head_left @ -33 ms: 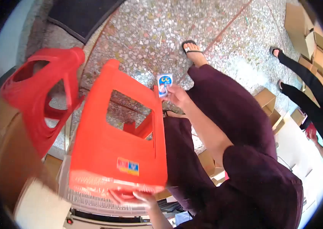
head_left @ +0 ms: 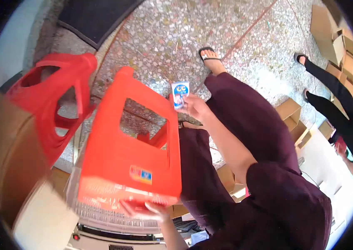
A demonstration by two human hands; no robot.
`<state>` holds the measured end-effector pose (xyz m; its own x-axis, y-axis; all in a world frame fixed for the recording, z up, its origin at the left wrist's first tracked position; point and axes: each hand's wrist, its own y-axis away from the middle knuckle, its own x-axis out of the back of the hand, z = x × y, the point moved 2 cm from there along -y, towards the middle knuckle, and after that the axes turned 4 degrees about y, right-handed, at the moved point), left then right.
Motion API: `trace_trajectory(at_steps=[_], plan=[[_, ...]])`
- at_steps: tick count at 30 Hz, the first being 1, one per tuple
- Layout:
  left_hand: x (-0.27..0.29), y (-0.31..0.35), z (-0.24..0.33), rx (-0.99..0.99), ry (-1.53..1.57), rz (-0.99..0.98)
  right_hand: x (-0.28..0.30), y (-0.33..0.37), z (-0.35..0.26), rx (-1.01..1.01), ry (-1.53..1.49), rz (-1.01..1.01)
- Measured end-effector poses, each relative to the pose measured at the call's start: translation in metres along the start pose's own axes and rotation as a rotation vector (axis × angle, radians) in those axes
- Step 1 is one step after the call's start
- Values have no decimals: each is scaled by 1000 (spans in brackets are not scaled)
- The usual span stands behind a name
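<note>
A red plastic stool lies tipped on its side in front of me, with a square opening in the side facing up and a small coloured label near its seat. My left hand holds it by the seat at the lower edge; the fingers there are blurred and partly reddish with glare. Pinched between the fingers of my right hand is a small flat blue-and-white packet with crimped ends. The packet is beside the stool's leg edge; I cannot tell whether they touch.
Another red plastic stool is at the left, above a brown cardboard box. A dark mat lies on the speckled floor. Open cartons and another person's black-clad legs are at the right.
The view has shifted slightly, so the surroundings at left appear a little further right. The stool's seat edge and my left hand are slightly higher. Both hands keep their holds.
</note>
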<state>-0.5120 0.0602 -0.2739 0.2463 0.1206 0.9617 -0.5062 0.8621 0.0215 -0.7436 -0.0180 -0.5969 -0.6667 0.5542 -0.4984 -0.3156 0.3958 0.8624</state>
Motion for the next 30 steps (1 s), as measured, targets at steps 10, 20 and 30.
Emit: trace_trajectory(at_steps=[10,20,30], plan=[[45,-93,255,363,1153,-521,-218,307,-198,-130,635,-339],[138,-158,509,129,1251,-585,-293,479,-373,468,692,-141],[186,-118,680,-97,1347,-1202,-226,606,-480,990,434,332]])
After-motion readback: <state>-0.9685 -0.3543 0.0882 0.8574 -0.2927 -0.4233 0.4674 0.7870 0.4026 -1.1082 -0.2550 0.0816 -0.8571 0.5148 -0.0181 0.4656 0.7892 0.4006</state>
